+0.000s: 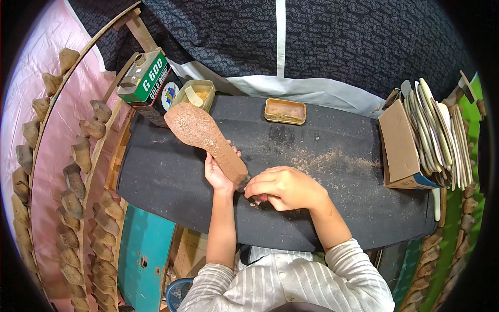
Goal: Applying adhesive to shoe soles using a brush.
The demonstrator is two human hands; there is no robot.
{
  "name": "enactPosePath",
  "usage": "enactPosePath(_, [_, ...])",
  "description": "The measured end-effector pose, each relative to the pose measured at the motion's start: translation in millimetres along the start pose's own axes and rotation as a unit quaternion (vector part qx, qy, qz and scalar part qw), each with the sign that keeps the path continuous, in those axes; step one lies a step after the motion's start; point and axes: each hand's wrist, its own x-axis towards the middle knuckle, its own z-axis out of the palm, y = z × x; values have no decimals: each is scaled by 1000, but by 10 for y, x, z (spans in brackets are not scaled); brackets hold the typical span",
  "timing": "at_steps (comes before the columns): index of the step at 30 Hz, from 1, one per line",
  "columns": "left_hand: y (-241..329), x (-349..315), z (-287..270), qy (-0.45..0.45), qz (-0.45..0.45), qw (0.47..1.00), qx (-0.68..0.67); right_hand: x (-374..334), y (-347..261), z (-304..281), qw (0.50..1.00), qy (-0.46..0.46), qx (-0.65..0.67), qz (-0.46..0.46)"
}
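One wide dark cloth [353, 36] with a curly pattern hangs behind everything, past the far side of the black table [171, 192]. Wooden racks stand at both sides, and the left ones hold rows of lumpy, foot-shaped blocks [73, 179]. At the table's right end, a brown cardboard box [399, 143] stands next to many long, thin, pale pieces [427, 132]. The brown sole [200, 129] is up over the left part of the table, wide end away from the person, and it blocks some of the green and black can [145, 83] and the pale tub [209, 99] behind it. The right hand [283, 186] is close to the sole's narrow end, back of the hand up, with its fingers bent and squeezed together on a small dark and red thing [258, 198]; I can't tell what that is. The left hand [218, 174] comes from below and grips the narrow part, thumb on one side and fingertips on the other. A little yellowish tray [284, 120] sits near the far edge, and tiny crumbs [335, 161] lie to the right.
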Motion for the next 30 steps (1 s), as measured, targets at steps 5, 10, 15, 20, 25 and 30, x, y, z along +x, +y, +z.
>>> enactPosePath(5, [-7, -27, -14, -23, -2, 1000, -15, -23, -9, -160, 997, 62, 19, 47])
enactPosePath(10, [-88, -29, -79, 48, -25, 998, 11, 50, 78, -66, 981, 191, -27, 14])
enactPosePath(15, [-91, -27, -44, 69, -23, 997, 24, 38, 176, 25, 989, 146, -38, 10])
enactPosePath(20, [-11, -24, 48, 43, -16, 999, 17, 21, 102, -32, 996, 87, 8, 0])
enactPosePath(25, [-10, -26, 29, 13, -19, 1000, -13, -28, 45, -135, 997, 9, 42, 57])
enactPosePath(30, [-37, -43, 29, -11, -41, 999, -11, -57, -21, -205, 995, -3, 50, 83])
